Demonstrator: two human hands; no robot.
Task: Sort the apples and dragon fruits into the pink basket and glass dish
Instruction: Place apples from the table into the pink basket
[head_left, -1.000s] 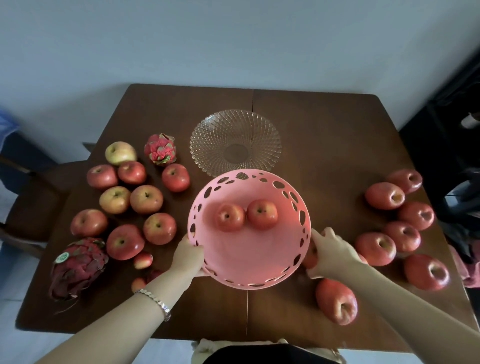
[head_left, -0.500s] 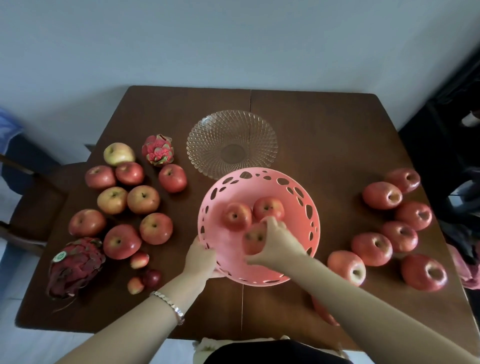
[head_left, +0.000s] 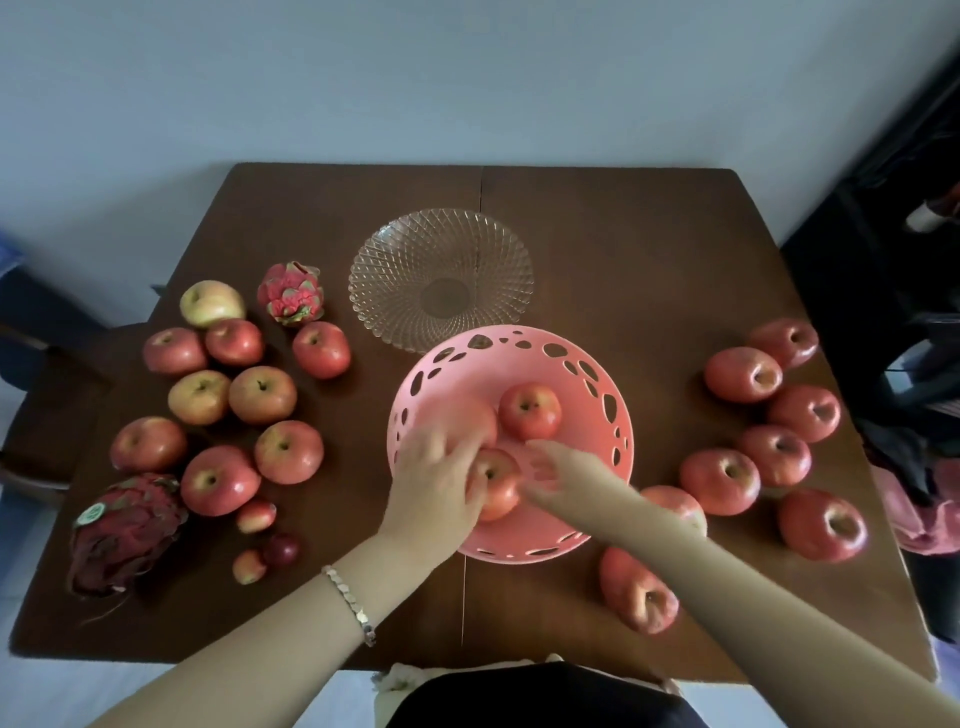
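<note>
Spanning the view, the dark wooden table (head_left: 597, 249) has a seam down its middle. On it sit the round, perforated pink basket (head_left: 587, 374) and, just behind, the empty faceted glass dish (head_left: 440, 278). A dark scaly dragon fruit (head_left: 122, 527) lies left; a smaller pink one (head_left: 291, 293) beside the dish. Smooth apples flank both sides. Since half a second ago, the left hand (head_left: 434, 493) has moved off the rim onto a basket apple (head_left: 498, 483), fingers curled on it; the right hand (head_left: 558, 467), blurred, now hovers spread, empty.

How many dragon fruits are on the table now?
2. A small pink dragon fruit lies left of the glass dish; a big dark dragon fruit lies at the table's near-left corner. None seems hidden.
</note>
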